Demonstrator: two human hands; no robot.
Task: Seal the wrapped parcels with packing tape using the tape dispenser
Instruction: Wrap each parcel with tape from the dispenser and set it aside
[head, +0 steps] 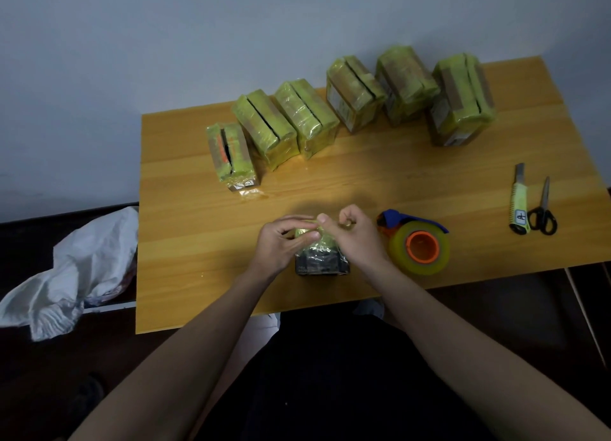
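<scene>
Small dark parcel (322, 263) sits near the front edge of the table (198, 242), between both hands. Left hand (281, 242) curls its fingers round the parcel's top; right hand (352, 232) pinches film or tape at its crown. Judged light, boxy, stiff, slick under glossy wrap; best held by the side faces. Tape dispenser (416, 242) lies untouched just right.

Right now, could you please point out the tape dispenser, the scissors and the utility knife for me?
tape dispenser (419, 247): head view, on the orange hub of its roll.
scissors (542, 215): head view, just above the black handles.
utility knife (519, 199): head view, on its yellow-green body.
</scene>
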